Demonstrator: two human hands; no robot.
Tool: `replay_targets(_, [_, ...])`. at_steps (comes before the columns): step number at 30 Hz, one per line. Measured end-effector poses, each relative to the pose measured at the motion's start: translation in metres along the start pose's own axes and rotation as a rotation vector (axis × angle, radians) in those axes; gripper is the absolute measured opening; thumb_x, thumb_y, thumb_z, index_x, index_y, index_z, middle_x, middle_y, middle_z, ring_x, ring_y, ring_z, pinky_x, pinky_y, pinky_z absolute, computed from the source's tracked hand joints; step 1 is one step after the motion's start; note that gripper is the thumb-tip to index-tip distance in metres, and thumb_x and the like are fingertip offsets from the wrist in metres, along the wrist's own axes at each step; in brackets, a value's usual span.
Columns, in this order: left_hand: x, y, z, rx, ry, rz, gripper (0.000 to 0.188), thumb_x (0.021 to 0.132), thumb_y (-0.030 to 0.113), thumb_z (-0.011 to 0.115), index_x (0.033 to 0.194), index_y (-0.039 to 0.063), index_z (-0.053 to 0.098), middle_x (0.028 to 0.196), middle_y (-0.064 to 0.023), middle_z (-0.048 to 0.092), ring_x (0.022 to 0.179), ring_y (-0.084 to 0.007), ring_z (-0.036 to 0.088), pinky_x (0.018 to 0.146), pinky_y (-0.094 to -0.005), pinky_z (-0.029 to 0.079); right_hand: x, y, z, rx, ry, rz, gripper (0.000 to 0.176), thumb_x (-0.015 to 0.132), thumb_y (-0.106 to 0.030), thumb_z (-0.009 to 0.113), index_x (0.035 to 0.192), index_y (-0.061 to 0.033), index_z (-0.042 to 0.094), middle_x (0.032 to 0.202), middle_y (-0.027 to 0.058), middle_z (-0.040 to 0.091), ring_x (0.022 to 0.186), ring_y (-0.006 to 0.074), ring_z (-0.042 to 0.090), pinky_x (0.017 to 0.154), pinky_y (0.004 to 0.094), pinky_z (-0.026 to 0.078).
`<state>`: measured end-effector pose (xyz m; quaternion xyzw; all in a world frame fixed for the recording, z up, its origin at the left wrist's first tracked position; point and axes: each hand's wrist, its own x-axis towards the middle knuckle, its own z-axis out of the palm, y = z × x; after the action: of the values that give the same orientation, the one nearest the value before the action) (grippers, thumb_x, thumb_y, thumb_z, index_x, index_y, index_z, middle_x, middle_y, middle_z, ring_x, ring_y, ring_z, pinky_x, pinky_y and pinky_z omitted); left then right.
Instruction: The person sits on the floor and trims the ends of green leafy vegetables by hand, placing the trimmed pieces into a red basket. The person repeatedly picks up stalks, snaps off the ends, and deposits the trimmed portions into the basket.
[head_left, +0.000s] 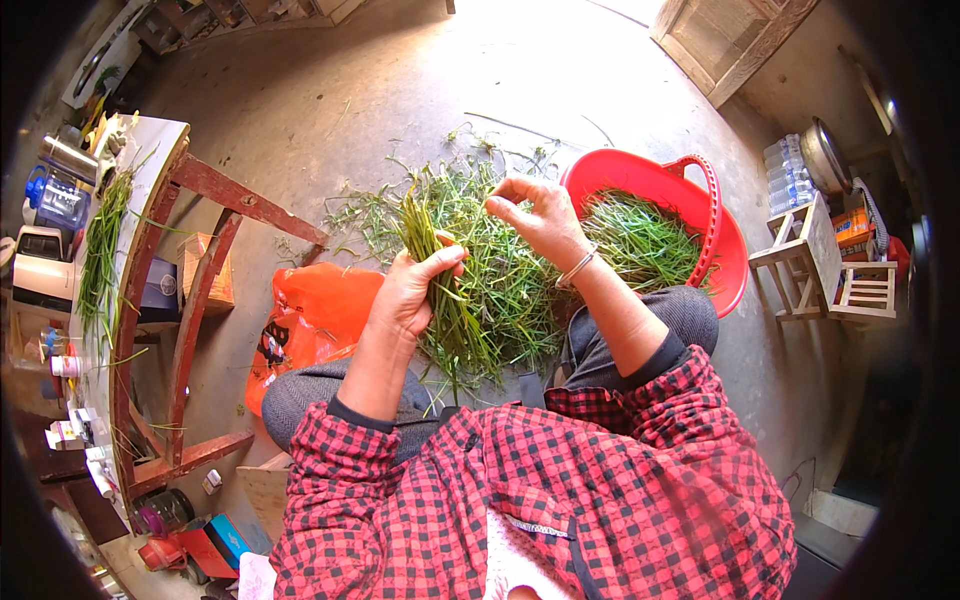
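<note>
My left hand (421, 289) grips a bunch of long, thin green stalks (420, 225), with the thumb across its front. To the right, my right hand (544, 221) is raised with thumb and forefinger drawn together; whether a thin strand is pinched there is unclear. Beneath both hands a loose heap of grass-like greens (517, 300) lies on the concrete floor. A red plastic basket (600, 169) with a perforated handle stands beyond my right wrist, holding more orderly green stalks (637, 240).
An orange plastic bag (322, 300) lies by my left knee. Farther left, a table with red wooden legs (196, 300) carries a green bunch (105, 247). Small wooden stools (806, 251) and shrink-wrapped bottles (787, 176) stand at right. A wooden door (724, 41) is at upper right.
</note>
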<state>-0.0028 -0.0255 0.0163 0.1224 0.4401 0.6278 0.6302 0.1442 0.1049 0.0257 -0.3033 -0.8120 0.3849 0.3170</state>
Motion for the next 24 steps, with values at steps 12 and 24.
replay_targets(12, [0.000, 0.000, -0.002, -0.003, -0.039, -0.026, 0.021, 0.073, 0.005, 0.068, 0.089, 0.007, 0.056, 0.079, -0.0044, 0.062, 0.062, -0.0102, 0.058, 0.054, -0.0212, 0.048, 0.004, 0.005, -0.008, -0.040, 0.129, 0.130, 0.019, 0.077, -0.025, 0.064, 0.081, -0.0064, 0.065, 0.070, 0.0037, 0.065, 0.064, 0.0099, 0.061, 0.059, 0.0255, 0.047])
replay_targets(24, [0.001, 0.000, -0.007, -0.151, -0.092, -0.081, 0.022, 0.075, 0.005, 0.065, 0.094, 0.007, 0.055, 0.078, -0.0037, 0.061, 0.063, -0.0110, 0.059, 0.055, -0.0239, 0.050, 0.007, 0.019, -0.006, -0.051, -0.249, 0.371, 0.027, 0.084, -0.031, 0.058, 0.088, -0.0057, 0.067, 0.075, 0.0030, 0.067, 0.071, 0.0083, 0.061, 0.067, 0.0260, 0.048])
